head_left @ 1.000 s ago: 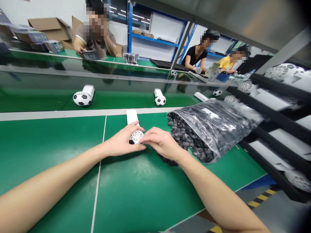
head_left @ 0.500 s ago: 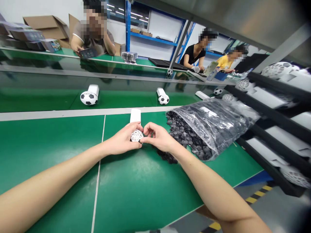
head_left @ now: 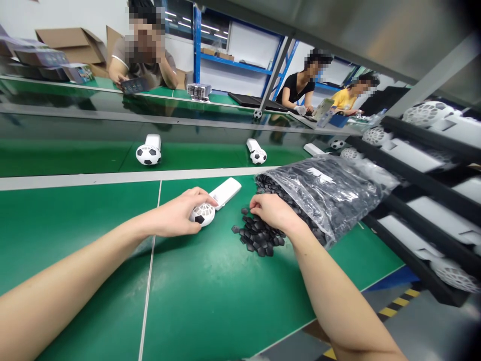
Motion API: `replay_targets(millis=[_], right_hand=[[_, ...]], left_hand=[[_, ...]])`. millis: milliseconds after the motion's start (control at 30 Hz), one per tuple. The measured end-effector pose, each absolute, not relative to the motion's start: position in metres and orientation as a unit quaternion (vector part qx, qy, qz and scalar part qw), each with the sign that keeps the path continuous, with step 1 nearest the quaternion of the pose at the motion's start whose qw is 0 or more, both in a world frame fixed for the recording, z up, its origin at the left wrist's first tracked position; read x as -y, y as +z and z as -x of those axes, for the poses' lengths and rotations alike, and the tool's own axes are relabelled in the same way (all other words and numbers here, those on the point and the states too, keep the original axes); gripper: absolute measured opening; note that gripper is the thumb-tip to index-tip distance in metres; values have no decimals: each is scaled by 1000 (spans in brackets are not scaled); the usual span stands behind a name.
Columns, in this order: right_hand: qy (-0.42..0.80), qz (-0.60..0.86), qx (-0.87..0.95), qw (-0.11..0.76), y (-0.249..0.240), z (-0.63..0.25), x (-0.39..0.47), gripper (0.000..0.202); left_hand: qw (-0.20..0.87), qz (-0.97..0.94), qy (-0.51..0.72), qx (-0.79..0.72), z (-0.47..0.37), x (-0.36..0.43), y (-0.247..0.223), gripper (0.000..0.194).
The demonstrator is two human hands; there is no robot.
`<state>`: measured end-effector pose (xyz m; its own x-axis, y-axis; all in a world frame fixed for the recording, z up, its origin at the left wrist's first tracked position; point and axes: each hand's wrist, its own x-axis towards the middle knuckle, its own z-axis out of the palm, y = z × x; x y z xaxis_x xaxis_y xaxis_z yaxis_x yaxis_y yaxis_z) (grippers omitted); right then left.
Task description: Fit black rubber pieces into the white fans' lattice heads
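My left hand [head_left: 176, 214] is wrapped round the ball-shaped head of a white soccer-ball device [head_left: 227, 192]. Its head has open white lattice and a black patch facing me; the flat white handle points away to the right on the green table. My right hand [head_left: 276, 209] is over a loose pile of small black pentagon pieces [head_left: 263, 240]. Thumb and fingers are pinched together at the pile's far left edge, close to one piece; whatever is between the fingertips is too small to make out. Behind that hand lies an open clear plastic bag [head_left: 338, 185] spilling more black pieces.
Beyond the pale table edge, two finished-looking soccer-ball devices [head_left: 149, 155] [head_left: 258, 156] lie on a green belt [head_left: 203, 158]. Black trays [head_left: 413, 185] stacked at right hold more white devices. Several people work across the line, near cardboard boxes [head_left: 71, 44].
My right hand has left the ball head and moved right to the black pieces. The device has turned, its handle swinging right, and a black patch now shows on its head.
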<state>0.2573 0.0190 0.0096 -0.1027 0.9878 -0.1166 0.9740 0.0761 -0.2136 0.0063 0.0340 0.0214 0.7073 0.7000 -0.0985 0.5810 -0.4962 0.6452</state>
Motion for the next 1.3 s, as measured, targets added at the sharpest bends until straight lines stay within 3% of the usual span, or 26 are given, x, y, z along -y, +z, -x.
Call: replay_targets(millis=[133, 300, 400, 700, 933, 1300], right_hand=[[92, 647, 751, 99, 9, -258, -19, 20], [230, 545, 755, 285, 12, -239, -8, 10], [256, 463, 775, 344, 10, -224, -2, 5], [198, 328, 863, 329, -7, -203, -4, 8], [182, 401, 849, 292, -1, -198, -6, 7], [145, 507, 790, 314, -2, -205, -10, 25]], left_hand=[[314, -853, 134, -394, -11, -32, 12, 37], [316, -851, 134, -397, -12, -35, 11, 42], [321, -863, 130, -369, -9, -37, 13, 42], [311, -879, 149, -328, -11, -34, 8, 44], [242, -877, 203, -362, -19, -27, 1, 25], [277, -851, 210, -394, -14, -20, 13, 30]])
